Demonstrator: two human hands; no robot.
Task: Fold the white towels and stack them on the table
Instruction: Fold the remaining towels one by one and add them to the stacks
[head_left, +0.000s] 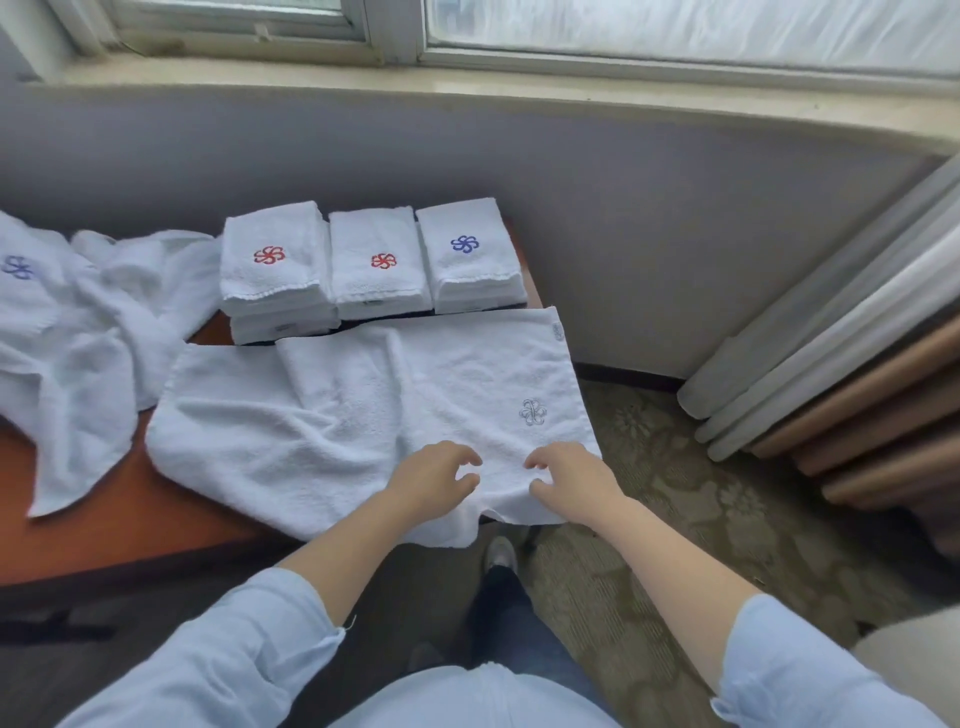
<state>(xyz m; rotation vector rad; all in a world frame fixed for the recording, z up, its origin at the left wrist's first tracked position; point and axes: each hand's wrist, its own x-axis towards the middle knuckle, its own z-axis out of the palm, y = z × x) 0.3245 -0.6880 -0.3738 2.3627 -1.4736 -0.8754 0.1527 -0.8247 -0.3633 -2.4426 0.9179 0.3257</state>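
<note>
A white towel (363, 415) with a pale flower logo lies spread and wrinkled on the brown table (104, 535), its near edge hanging over the table's front. My left hand (436, 478) and my right hand (566, 478) hover side by side at that near edge, fingers loosely curled, thumbs and fingertips touching the cloth; neither grips it plainly. Behind the towel stand three stacks of folded white towels: left stack (272, 270) and middle stack (379, 265) with red logos, right stack (470, 254) with a blue logo.
A heap of unfolded white towels (72, 332) covers the table's left part. A grey wall and window sill run behind. Rolled curtains or mats (831, 374) lean at the right over patterned carpet (675, 519). My shoe shows below the table edge.
</note>
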